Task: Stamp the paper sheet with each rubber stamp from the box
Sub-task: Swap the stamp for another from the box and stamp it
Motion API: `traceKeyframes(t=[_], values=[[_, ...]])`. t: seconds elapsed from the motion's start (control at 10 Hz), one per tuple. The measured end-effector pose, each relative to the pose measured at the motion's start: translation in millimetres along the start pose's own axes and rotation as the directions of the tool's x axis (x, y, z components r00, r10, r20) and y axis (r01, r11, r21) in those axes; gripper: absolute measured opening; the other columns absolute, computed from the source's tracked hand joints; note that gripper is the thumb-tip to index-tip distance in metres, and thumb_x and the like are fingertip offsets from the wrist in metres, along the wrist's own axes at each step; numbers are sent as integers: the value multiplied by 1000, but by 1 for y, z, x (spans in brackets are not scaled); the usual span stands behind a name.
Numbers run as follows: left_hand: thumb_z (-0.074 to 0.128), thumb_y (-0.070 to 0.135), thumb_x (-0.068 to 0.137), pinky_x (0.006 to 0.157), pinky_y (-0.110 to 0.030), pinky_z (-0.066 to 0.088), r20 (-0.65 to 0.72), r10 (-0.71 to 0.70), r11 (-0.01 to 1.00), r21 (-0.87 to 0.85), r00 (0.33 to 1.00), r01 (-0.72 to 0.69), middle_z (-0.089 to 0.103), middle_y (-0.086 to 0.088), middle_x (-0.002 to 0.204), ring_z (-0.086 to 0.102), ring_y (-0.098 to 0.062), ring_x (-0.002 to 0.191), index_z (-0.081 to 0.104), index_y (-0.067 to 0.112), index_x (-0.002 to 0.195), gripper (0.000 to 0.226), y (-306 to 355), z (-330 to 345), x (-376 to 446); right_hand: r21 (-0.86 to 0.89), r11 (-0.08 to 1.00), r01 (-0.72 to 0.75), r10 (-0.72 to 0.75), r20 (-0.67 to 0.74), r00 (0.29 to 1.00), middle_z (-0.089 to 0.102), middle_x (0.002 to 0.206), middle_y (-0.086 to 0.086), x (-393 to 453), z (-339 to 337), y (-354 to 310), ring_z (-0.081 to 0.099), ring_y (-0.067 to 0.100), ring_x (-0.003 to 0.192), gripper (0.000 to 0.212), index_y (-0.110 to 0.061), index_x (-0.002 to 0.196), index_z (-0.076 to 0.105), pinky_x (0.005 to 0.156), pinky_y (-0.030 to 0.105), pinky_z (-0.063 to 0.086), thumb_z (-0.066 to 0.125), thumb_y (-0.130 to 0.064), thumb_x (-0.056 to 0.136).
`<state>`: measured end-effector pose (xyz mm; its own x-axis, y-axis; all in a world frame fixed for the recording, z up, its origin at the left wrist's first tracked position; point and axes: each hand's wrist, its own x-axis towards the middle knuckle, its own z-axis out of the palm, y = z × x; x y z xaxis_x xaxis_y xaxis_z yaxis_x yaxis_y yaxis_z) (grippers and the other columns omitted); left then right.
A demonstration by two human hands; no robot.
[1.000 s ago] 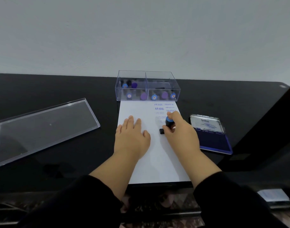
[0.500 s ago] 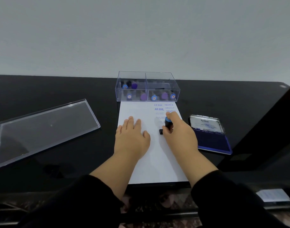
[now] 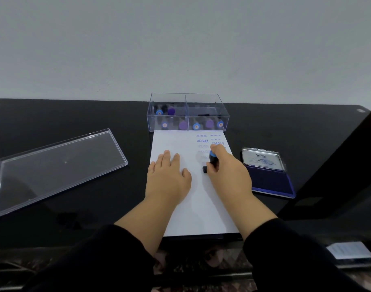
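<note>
A white paper sheet lies on the black table, with blue prints reading AIR MAIL and FRAGILE and fainter ones near its top right. My left hand rests flat on the sheet's left half. My right hand grips a black rubber stamp with a blue top, whose base sits on the paper below the prints. Behind the sheet stands a clear two-compartment box holding several stamps with blue and purple tops.
An open blue ink pad with a metal lid lies right of the sheet. The box's clear lid lies to the left. A dark edge rises at the far right. The table's front edge runs just below the sheet.
The stamp stays down on the same spot of the paper. My right hand has shifted only slightly; my left hand has not moved.
</note>
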<state>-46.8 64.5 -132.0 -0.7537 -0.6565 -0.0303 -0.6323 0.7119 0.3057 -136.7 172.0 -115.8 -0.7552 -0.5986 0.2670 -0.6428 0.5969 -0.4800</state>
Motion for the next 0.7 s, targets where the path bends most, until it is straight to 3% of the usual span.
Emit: traceKeyframes(t=[0.2,0.4,0.7], values=[[21,36,101,117,-34,-3,2,-1,1000,2,1000,1,-3,-4,160,-3,-19,147,7,20,152,56,0,0,0,75,997,-14,16,-14,1000,62,100,-1,-2,0,2,56,20,87,35,-23,128,47,70,36,50,53,-19,93],[22,37,101,117,-35,-3,0,0,1000,-6,1000,0,-2,-4,160,-3,-19,147,8,20,152,56,-1,0,0,30,1000,-10,10,-6,1000,61,100,0,1,0,0,48,16,81,33,-22,127,46,68,33,47,51,-20,94],[22,36,101,117,-34,-4,0,-5,1000,-11,1000,5,-3,-3,160,-4,-18,147,7,20,152,56,0,0,1,54,998,-20,20,-8,1000,61,98,-1,1,2,2,53,18,85,36,-24,129,46,68,33,47,52,-19,93]])
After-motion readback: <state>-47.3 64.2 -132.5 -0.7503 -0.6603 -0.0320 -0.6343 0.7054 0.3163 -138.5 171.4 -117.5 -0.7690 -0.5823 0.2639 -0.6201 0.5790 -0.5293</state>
